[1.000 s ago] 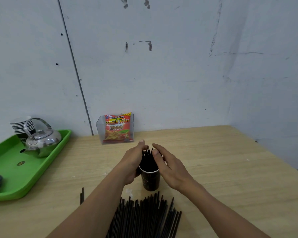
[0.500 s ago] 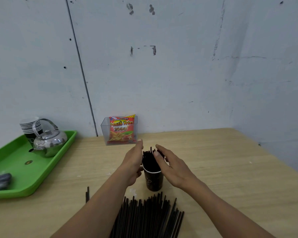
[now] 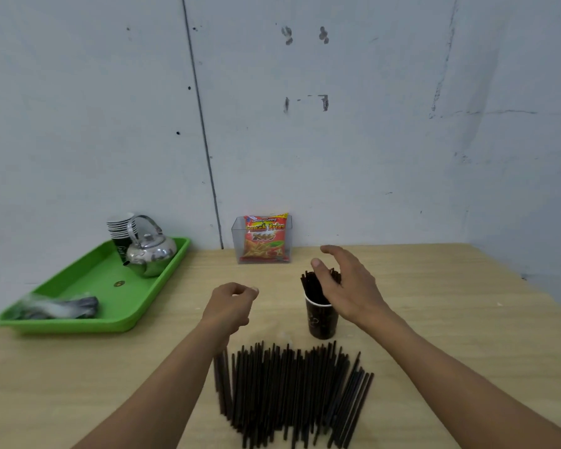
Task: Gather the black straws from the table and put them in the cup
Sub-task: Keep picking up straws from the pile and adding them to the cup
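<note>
You are seeing "French Fries" in yellow on a red snack bag point(image 3: 265, 241) sitting in a clear box point(image 3: 237, 244). Print on the stacked cups point(image 3: 119, 226) and the black cup point(image 3: 321, 320) is showing too faint to read.

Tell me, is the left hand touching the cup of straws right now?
Apart. The head view shows a strip of bare table between the left hand and the paper cup; the hand is loosely curled and holds nothing.
</note>
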